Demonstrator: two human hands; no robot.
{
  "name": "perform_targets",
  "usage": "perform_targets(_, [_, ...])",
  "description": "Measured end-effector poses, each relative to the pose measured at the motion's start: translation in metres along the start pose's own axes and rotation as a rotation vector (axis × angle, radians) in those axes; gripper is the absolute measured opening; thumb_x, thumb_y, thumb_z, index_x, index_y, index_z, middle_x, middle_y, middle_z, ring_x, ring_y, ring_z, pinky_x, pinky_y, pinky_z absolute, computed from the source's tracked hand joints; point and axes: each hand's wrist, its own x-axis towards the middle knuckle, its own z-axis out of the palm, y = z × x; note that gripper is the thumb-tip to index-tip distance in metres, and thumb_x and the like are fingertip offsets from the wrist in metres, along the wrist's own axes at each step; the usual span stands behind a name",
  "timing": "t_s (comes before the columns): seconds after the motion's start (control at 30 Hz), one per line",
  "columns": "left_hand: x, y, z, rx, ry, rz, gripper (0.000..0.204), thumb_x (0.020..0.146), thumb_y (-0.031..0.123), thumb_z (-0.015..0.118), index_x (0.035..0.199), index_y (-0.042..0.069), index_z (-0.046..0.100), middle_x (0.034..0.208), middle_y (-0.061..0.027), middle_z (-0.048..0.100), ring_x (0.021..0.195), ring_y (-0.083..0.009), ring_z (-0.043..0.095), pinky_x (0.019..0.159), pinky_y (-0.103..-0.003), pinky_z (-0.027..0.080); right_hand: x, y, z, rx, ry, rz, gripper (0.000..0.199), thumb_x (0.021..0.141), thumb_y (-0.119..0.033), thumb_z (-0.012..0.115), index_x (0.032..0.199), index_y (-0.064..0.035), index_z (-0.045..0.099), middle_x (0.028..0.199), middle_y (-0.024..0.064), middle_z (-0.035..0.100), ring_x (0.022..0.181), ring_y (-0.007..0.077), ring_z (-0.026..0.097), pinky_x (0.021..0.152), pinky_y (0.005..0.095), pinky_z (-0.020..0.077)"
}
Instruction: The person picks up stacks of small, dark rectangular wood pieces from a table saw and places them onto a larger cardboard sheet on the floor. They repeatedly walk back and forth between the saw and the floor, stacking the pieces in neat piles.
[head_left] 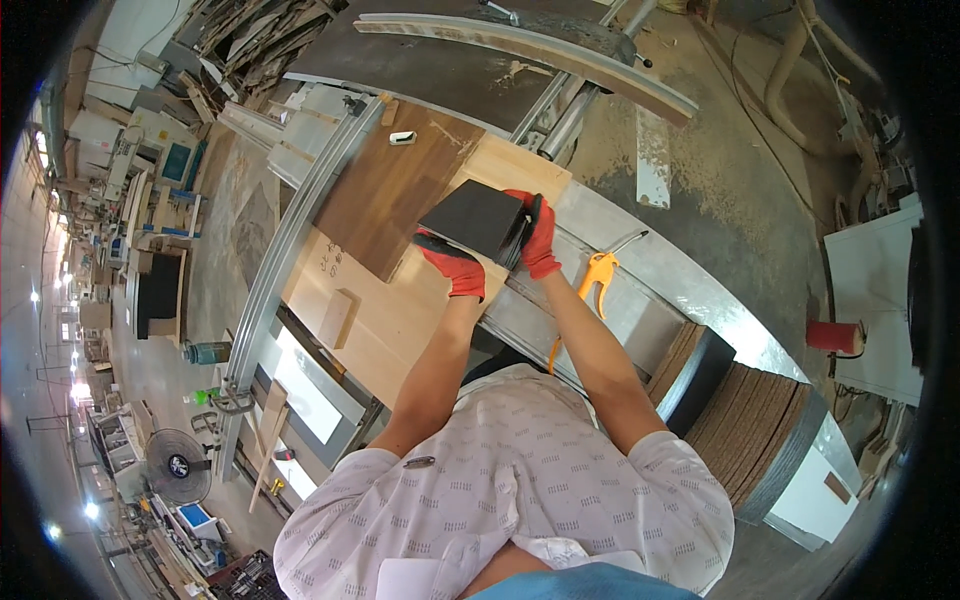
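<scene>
A short stack of dark rectangular panels (472, 216) is held between my two hands, over the pale wooden board of the saw table. My left hand (453, 268), in a red glove with dark fingers, grips the stack at its near left edge. At the right side my right hand (540, 238), gloved the same way, is wrapped round the panels' edges, where several layers show. Some fingertips are hidden by the stack. Just right of my right wrist lies a yellow air blow gun (598, 272) on the metal table surface.
A brown board (385, 200) and a small wood block (340, 318) lie left of my hands. Beyond them runs a long metal rail (290, 220). Stacked brown-edged panels (745, 425) stand by my right elbow. A long fence beam (530, 52) crosses the far side.
</scene>
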Motion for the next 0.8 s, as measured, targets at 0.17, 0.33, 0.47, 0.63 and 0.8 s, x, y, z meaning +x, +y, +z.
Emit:
perform_targets(0.17, [0.016, -0.034, -0.04, -0.206, 0.0, -0.256, 0.038, 0.108, 0.04, 0.042, 0.128, 0.011, 0.057, 0.127, -0.0023, 0.062, 0.117, -0.0185, 0.058, 0.103, -0.036, 0.045, -0.003, 0.028, -0.034, -0.026, 0.099, 0.087, 0.058, 0.109, -0.047, 0.038, 0.113, -0.0004, 0.072, 0.11, 0.0057, 0.072, 0.103, 0.0175, 0.064, 0.098, 0.0311, 0.0454])
perform_targets(0.33, [0.006, -0.048, -0.027, -0.271, 0.102, -0.347, 0.048, 0.107, 0.045, 0.042, 0.142, 0.014, 0.053, 0.14, -0.0035, 0.059, 0.125, -0.0217, 0.057, 0.107, -0.037, 0.045, -0.022, 0.059, -0.021, 0.143, 0.244, 0.183, 0.052, 0.108, -0.049, 0.045, 0.114, -0.0051, 0.072, 0.106, 0.0007, 0.071, 0.098, 0.0144, 0.063, 0.097, 0.0305, 0.0457])
perform_targets(0.47, [0.001, -0.044, -0.016, -0.38, 0.138, -0.421, 0.048, 0.107, 0.046, 0.042, 0.14, 0.013, 0.055, 0.139, -0.0028, 0.06, 0.126, -0.0219, 0.057, 0.109, -0.038, 0.045, -0.011, 0.079, -0.032, 0.385, 0.285, 0.206, 0.044, 0.104, -0.047, 0.054, 0.105, -0.0072, 0.072, 0.099, -0.0007, 0.069, 0.093, 0.0141, 0.061, 0.09, 0.0316, 0.0475])
perform_targets(0.63, [0.01, -0.059, -0.035, -0.298, 0.157, -0.31, 0.052, 0.108, 0.049, 0.039, 0.137, 0.011, 0.059, 0.136, -0.0029, 0.063, 0.121, -0.0205, 0.059, 0.109, -0.035, 0.043, -0.009, 0.077, -0.02, 0.444, 0.253, 0.262, 0.042, 0.102, -0.047, 0.056, 0.103, -0.0077, 0.072, 0.096, -0.0001, 0.07, 0.09, 0.0147, 0.061, 0.087, 0.032, 0.0484])
perform_targets(0.8, [-0.004, -0.05, -0.033, -0.361, 0.136, -0.406, 0.04, 0.109, 0.041, 0.039, 0.123, 0.012, 0.063, 0.121, -0.0012, 0.066, 0.112, -0.0174, 0.059, 0.103, -0.032, 0.044, -0.008, 0.061, -0.05, 0.37, 0.188, 0.235, 0.042, 0.104, -0.044, 0.054, 0.106, -0.007, 0.072, 0.103, 0.0017, 0.071, 0.095, 0.0156, 0.063, 0.092, 0.0324, 0.0485])
